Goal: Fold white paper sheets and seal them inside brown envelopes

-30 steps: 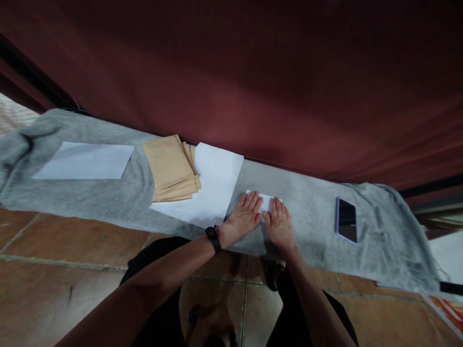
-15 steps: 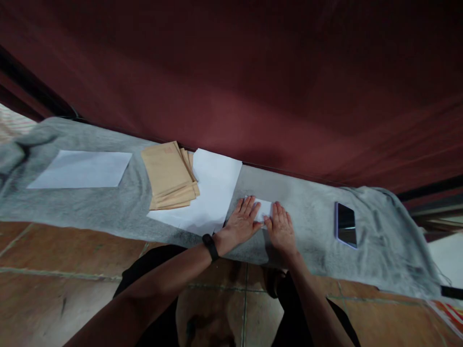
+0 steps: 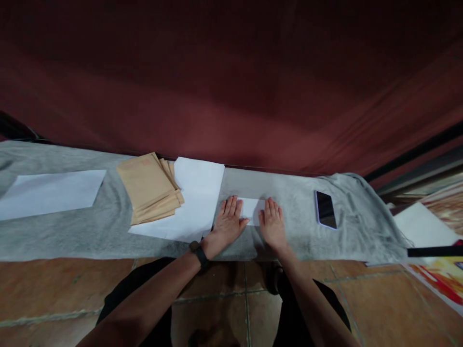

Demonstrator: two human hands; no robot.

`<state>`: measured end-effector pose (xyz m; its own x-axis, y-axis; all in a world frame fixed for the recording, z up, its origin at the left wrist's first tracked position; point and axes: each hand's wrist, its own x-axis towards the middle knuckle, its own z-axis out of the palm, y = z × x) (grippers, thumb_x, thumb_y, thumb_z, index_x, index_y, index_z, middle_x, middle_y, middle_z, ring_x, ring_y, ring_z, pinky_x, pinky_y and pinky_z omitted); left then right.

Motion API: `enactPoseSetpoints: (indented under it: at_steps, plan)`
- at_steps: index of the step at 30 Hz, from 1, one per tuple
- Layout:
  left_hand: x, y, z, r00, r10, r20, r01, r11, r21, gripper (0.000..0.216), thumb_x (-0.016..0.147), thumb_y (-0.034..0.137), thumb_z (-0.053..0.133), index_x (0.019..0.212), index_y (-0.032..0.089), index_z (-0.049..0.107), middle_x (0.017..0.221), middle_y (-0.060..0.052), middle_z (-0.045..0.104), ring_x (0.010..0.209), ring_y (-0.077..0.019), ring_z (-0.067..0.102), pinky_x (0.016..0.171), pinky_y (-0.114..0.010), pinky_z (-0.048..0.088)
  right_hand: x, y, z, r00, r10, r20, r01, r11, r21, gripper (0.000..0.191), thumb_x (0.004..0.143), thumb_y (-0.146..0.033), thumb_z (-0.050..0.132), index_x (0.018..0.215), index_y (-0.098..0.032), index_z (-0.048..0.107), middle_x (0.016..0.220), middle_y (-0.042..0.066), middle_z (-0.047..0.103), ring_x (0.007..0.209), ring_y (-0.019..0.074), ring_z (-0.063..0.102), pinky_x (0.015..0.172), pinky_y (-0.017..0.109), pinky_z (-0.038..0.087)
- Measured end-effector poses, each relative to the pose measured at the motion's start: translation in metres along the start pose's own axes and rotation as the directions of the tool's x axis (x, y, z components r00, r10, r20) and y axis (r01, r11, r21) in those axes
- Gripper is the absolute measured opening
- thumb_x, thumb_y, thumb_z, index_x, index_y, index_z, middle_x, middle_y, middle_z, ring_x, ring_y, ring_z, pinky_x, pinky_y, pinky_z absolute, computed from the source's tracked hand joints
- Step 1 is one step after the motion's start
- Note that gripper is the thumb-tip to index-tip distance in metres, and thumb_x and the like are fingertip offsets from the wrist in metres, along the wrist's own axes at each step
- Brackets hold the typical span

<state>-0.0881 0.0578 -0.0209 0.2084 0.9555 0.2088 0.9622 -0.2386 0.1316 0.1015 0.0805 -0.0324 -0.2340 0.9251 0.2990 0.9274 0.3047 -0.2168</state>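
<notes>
A small white folded paper [image 3: 251,211] lies flat on the grey cloth, between my two hands. My left hand [image 3: 227,219] rests on its left end, palm down, with the fingers stretched out. On the right end lies my right hand [image 3: 273,223], also flat, with its fingers straight. Parts of the paper are hidden under both hands. Just left of my left hand are large white sheets [image 3: 200,193], partly covered by a stack of brown envelopes [image 3: 146,183].
Grey cloth [image 3: 296,207] covers the long narrow surface, with a dark red hanging [image 3: 231,106] behind it. A phone [image 3: 326,210] lies to the right. Another white sheet [image 3: 54,193] is at the far left. Tiled floor [image 3: 65,284] shows in front.
My hands have slid apart toward the two ends of the small paper, so more of its middle shows. The whole view has turned and shifted slightly.
</notes>
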Motion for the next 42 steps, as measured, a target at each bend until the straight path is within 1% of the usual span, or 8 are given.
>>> enactPoseSetpoints:
  at_steps: [5, 15, 18, 24, 27, 30, 36, 42]
  plan:
    - [-0.002, -0.002, 0.005, 0.999, 0.052, 0.008, -0.052, 0.998, 0.038, 0.061, 0.097, 0.034, 0.039, 0.153, 0.009, 0.037, 0.160, -0.018, 0.037, 0.150, -0.0284, 0.032, 0.124, -0.050, 0.024, 0.004, -0.030, 0.005, 0.970, -0.221, 0.103, 0.209, 0.971, 0.114, 0.054, 0.107, -0.036, 0.025, 0.153, -0.013, 0.042, 0.160, 0.013, 0.039, 0.150, 0.0233, 0.033, 0.122, 0.046, 0.029]
    - [-0.008, -0.024, -0.015, 0.998, 0.049, 0.051, -0.051, 0.998, 0.028, 0.056, 0.099, 0.038, 0.041, 0.144, 0.006, 0.049, 0.154, -0.017, 0.048, 0.147, -0.0274, 0.038, 0.124, -0.046, 0.026, -0.005, -0.007, 0.014, 0.986, -0.167, -0.017, 0.166, 0.985, -0.042, 0.061, 0.107, -0.043, 0.032, 0.156, -0.008, 0.034, 0.158, 0.018, 0.040, 0.147, 0.0278, 0.037, 0.119, 0.046, 0.029]
    - [-0.006, -0.045, -0.034, 0.998, 0.060, 0.004, -0.060, 0.997, 0.046, 0.049, 0.100, 0.035, 0.040, 0.138, 0.009, 0.056, 0.148, -0.015, 0.055, 0.144, -0.0278, 0.043, 0.124, -0.047, 0.026, -0.005, -0.005, 0.017, 0.986, -0.165, -0.022, 0.164, 0.986, -0.041, 0.062, 0.107, -0.046, 0.031, 0.156, -0.008, 0.034, 0.159, 0.017, 0.040, 0.147, 0.0282, 0.037, 0.119, 0.047, 0.029]
    - [-0.010, -0.112, -0.071, 0.965, -0.169, -0.201, 0.191, 0.977, 0.092, 0.046, 0.099, 0.029, 0.039, 0.134, 0.006, 0.059, 0.134, -0.021, 0.063, 0.132, -0.0343, 0.054, 0.114, -0.053, 0.038, -0.006, -0.007, 0.020, 0.990, -0.141, -0.002, 0.141, 0.989, -0.034, 0.063, 0.107, -0.048, 0.029, 0.157, -0.009, 0.033, 0.160, 0.016, 0.037, 0.149, 0.0281, 0.034, 0.120, 0.047, 0.027]
    - [-0.014, -0.127, -0.076, 0.941, -0.234, -0.245, 0.242, 0.970, 0.003, 0.046, 0.099, 0.029, 0.036, 0.130, 0.005, 0.060, 0.130, -0.023, 0.065, 0.126, -0.0333, 0.059, 0.109, -0.051, 0.046, -0.006, -0.009, 0.018, 0.993, -0.116, 0.021, 0.117, 0.992, -0.039, 0.064, 0.107, -0.048, 0.028, 0.156, -0.008, 0.034, 0.161, 0.016, 0.036, 0.148, 0.0288, 0.035, 0.121, 0.047, 0.026]
    - [-0.016, -0.105, -0.065, 0.965, -0.108, -0.240, 0.096, 0.993, -0.061, 0.048, 0.101, 0.033, 0.034, 0.137, 0.009, 0.055, 0.143, -0.020, 0.058, 0.136, -0.0302, 0.051, 0.116, -0.050, 0.040, -0.004, -0.012, 0.014, 0.994, -0.094, 0.051, 0.096, 0.995, -0.029, 0.063, 0.106, -0.047, 0.029, 0.156, -0.008, 0.034, 0.160, 0.017, 0.036, 0.149, 0.0287, 0.034, 0.121, 0.049, 0.026]
    - [-0.018, -0.020, -0.018, 0.970, 0.229, -0.083, -0.236, 0.968, -0.082, 0.053, 0.101, 0.033, 0.035, 0.148, 0.010, 0.044, 0.157, -0.016, 0.044, 0.148, -0.0255, 0.037, 0.121, -0.047, 0.035, 0.000, -0.028, 0.009, 0.994, -0.098, 0.050, 0.095, 0.994, 0.062, 0.056, 0.107, -0.036, 0.027, 0.152, -0.007, 0.041, 0.158, 0.017, 0.041, 0.148, 0.0263, 0.036, 0.122, 0.049, 0.028]
    - [-0.019, -0.009, 0.011, 0.982, 0.181, -0.062, -0.183, 0.983, -0.023, 0.057, 0.096, 0.021, 0.033, 0.148, 0.000, 0.041, 0.156, -0.022, 0.042, 0.150, -0.0279, 0.033, 0.121, -0.046, 0.033, 0.001, -0.048, 0.008, 0.969, -0.238, 0.071, 0.229, 0.966, 0.122, 0.053, 0.108, -0.036, 0.027, 0.152, -0.010, 0.042, 0.158, 0.012, 0.043, 0.148, 0.0210, 0.036, 0.124, 0.043, 0.027]
